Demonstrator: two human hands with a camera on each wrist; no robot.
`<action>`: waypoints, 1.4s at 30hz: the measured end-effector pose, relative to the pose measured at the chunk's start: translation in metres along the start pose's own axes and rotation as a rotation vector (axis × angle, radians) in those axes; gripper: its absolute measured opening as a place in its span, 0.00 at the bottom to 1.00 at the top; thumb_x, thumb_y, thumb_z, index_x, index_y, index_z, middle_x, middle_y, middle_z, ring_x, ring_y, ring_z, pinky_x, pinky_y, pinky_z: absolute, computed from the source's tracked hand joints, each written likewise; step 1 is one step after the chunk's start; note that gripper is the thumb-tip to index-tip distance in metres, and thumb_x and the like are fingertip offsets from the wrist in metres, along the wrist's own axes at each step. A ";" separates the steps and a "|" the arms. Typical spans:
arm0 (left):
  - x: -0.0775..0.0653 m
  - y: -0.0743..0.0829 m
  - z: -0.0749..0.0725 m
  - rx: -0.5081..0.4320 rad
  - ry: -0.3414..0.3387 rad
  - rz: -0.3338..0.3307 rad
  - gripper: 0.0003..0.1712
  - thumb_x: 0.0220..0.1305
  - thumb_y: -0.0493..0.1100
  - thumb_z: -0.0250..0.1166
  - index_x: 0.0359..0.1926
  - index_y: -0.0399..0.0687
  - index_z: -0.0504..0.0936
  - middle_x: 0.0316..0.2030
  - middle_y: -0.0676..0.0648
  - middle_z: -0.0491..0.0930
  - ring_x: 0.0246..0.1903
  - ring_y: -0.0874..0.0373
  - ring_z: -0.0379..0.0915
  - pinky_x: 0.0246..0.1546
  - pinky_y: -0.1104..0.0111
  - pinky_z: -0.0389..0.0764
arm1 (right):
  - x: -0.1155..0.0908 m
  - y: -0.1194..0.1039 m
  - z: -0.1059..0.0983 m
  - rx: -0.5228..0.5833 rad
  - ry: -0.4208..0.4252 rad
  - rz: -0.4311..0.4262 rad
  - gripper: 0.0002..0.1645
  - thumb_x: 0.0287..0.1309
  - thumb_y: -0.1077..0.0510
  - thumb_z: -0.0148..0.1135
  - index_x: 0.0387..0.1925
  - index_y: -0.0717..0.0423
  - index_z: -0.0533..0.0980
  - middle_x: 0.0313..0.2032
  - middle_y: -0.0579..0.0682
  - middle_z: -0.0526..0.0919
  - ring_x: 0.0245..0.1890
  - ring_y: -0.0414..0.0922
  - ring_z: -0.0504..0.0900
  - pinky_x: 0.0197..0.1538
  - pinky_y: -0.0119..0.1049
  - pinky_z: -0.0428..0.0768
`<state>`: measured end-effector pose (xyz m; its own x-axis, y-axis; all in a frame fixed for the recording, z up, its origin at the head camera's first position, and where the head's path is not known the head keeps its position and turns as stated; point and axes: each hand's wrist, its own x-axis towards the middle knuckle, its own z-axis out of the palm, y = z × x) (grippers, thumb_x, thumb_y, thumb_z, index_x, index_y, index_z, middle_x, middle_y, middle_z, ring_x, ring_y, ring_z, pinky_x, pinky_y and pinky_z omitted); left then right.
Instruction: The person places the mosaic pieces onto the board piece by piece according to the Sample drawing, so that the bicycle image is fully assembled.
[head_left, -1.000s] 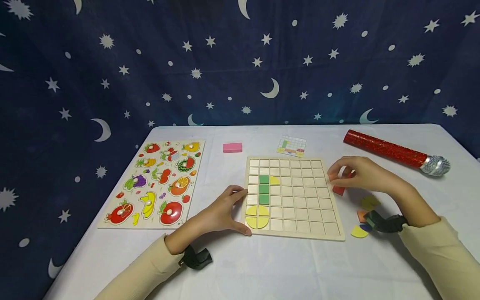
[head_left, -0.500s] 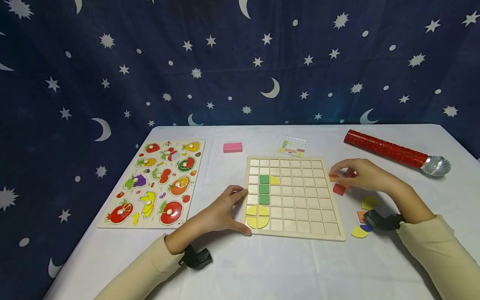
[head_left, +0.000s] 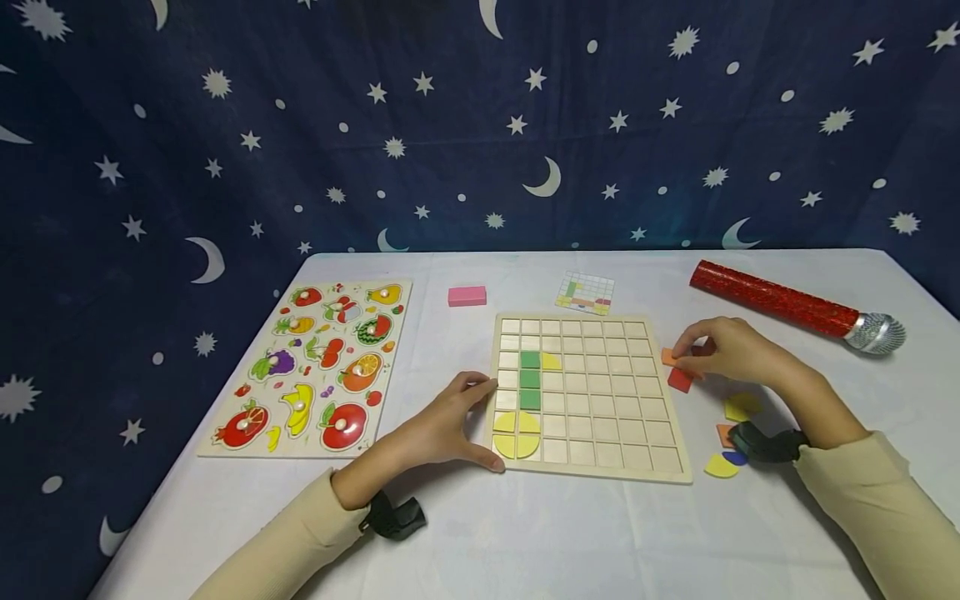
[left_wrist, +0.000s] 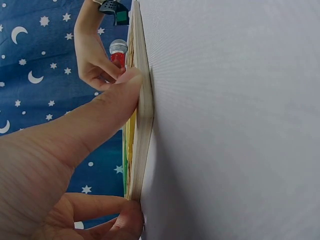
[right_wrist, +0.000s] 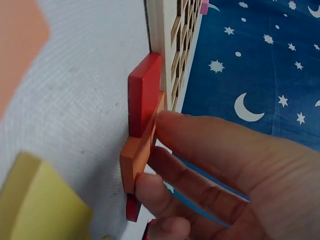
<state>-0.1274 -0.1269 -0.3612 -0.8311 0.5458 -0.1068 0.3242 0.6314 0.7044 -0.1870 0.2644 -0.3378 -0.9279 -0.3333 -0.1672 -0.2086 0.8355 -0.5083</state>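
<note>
My left hand (head_left: 448,427) is at the near left corner of a wooden grid board (head_left: 600,462), gripping it with the thumb on the front edge and fingers on the left edge. Three green squares (head_left: 529,378) and several yellow quarter circles (head_left: 517,435) sit in its cells. Right of the board, my right hand (head_left: 726,350) pinches an orange tile (right_wrist: 134,159) low over the table. A red square tile (head_left: 680,380) lies against it, and more red (right_wrist: 132,208) shows beneath the orange in the right wrist view.
Yellow (head_left: 722,466), orange and blue (head_left: 736,458) pieces lie below the right wrist. Behind the board are a pattern card (head_left: 585,292) and a pink block (head_left: 467,296). A fruit puzzle (head_left: 315,367) lies left; a red microphone (head_left: 780,298) lies back right.
My right hand has drawn slightly right from the board's edge, and its fingers have shifted on the small tiles. An orange tile now shows at its fingertips. My left hand stays put.
</note>
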 end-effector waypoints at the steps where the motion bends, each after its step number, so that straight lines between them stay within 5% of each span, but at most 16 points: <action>1: 0.000 0.000 0.000 0.000 -0.001 -0.001 0.61 0.37 0.47 0.84 0.70 0.30 0.62 0.65 0.39 0.60 0.62 0.49 0.63 0.65 0.56 0.65 | 0.000 0.000 0.000 0.004 -0.002 0.011 0.10 0.54 0.60 0.69 0.37 0.60 0.82 0.27 0.46 0.79 0.28 0.45 0.70 0.27 0.34 0.71; 6: 0.000 0.000 0.000 -0.006 -0.004 -0.001 0.61 0.38 0.47 0.84 0.70 0.30 0.61 0.65 0.39 0.59 0.61 0.50 0.63 0.64 0.56 0.65 | 0.001 0.000 0.001 0.018 -0.002 0.029 0.13 0.54 0.58 0.71 0.39 0.61 0.81 0.23 0.45 0.76 0.27 0.44 0.70 0.27 0.33 0.70; 27: 0.000 0.000 0.000 -0.001 -0.005 -0.001 0.61 0.38 0.47 0.84 0.70 0.30 0.61 0.65 0.39 0.60 0.62 0.49 0.63 0.65 0.55 0.65 | -0.001 -0.002 -0.002 0.004 0.016 0.013 0.22 0.51 0.59 0.73 0.46 0.67 0.80 0.33 0.50 0.81 0.30 0.46 0.73 0.29 0.35 0.76; 33: -0.001 0.001 0.000 0.001 -0.003 0.003 0.61 0.37 0.47 0.84 0.70 0.30 0.61 0.65 0.39 0.60 0.61 0.49 0.63 0.64 0.55 0.65 | -0.003 -0.010 -0.004 -0.001 0.043 -0.044 0.27 0.50 0.58 0.74 0.50 0.67 0.77 0.37 0.53 0.81 0.29 0.44 0.73 0.27 0.32 0.76; 42: -0.001 0.002 -0.001 0.004 -0.001 0.003 0.61 0.37 0.46 0.84 0.69 0.30 0.62 0.65 0.38 0.60 0.63 0.48 0.62 0.65 0.55 0.64 | -0.010 -0.032 0.002 0.026 0.054 -0.130 0.22 0.48 0.65 0.73 0.47 0.62 0.80 0.36 0.49 0.80 0.25 0.42 0.74 0.28 0.32 0.75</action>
<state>-0.1262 -0.1265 -0.3593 -0.8296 0.5484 -0.1051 0.3289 0.6321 0.7016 -0.1701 0.2399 -0.3215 -0.9087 -0.4140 -0.0534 -0.3211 0.7750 -0.5442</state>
